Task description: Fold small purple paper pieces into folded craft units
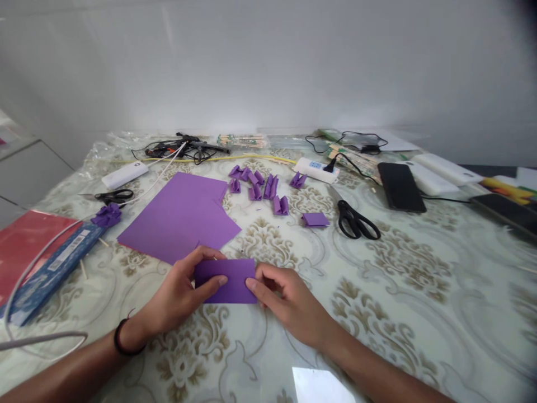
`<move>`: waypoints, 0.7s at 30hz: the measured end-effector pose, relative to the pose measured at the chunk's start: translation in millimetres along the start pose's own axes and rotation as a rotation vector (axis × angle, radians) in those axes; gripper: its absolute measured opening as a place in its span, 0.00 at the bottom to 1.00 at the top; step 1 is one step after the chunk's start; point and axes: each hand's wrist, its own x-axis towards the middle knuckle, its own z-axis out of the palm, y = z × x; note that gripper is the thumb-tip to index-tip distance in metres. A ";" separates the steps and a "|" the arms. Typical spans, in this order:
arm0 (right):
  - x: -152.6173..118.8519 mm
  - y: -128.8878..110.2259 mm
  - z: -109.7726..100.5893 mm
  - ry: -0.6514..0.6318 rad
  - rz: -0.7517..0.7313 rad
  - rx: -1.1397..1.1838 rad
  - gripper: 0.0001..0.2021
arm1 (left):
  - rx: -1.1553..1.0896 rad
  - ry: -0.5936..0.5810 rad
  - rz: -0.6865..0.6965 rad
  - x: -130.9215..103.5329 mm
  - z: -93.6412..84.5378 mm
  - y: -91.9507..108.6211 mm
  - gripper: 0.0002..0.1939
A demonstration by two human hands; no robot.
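Between my two hands is a small rectangle of purple paper (237,284), held just above the patterned tablecloth. My left hand (187,285) grips its left end, thumb lying on the front face and fingers behind. At the right edge, my right hand (285,299) pinches the paper between thumb and curled fingers. Larger purple sheets (180,210) lie flat just beyond my left hand. Several small folded purple paper pieces (255,187) are grouped farther back, and a flat folded piece (315,219) rests apart on the right, near black-handled scissors (356,218).
On the left lie a red packet (31,246), a blue packet (54,268), crumpled purple paper (107,215) and another pair of scissors (113,196). A power strip (316,169), cables and a black phone (401,187) are at the back and right. A wall rises behind the table.
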 end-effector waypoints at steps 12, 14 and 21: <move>-0.2 -1.2 -2.3 0.083 0.004 0.084 0.21 | -0.367 -0.122 -0.240 5.3 0.4 -0.1 0.17; -0.1 -0.6 -2.2 0.090 0.010 0.081 0.21 | -0.285 -0.143 -0.219 5.5 -0.5 -3.0 0.21; -0.3 4.7 -0.4 0.091 0.019 0.104 0.20 | -0.225 -0.191 -0.171 4.8 -2.5 -0.1 0.22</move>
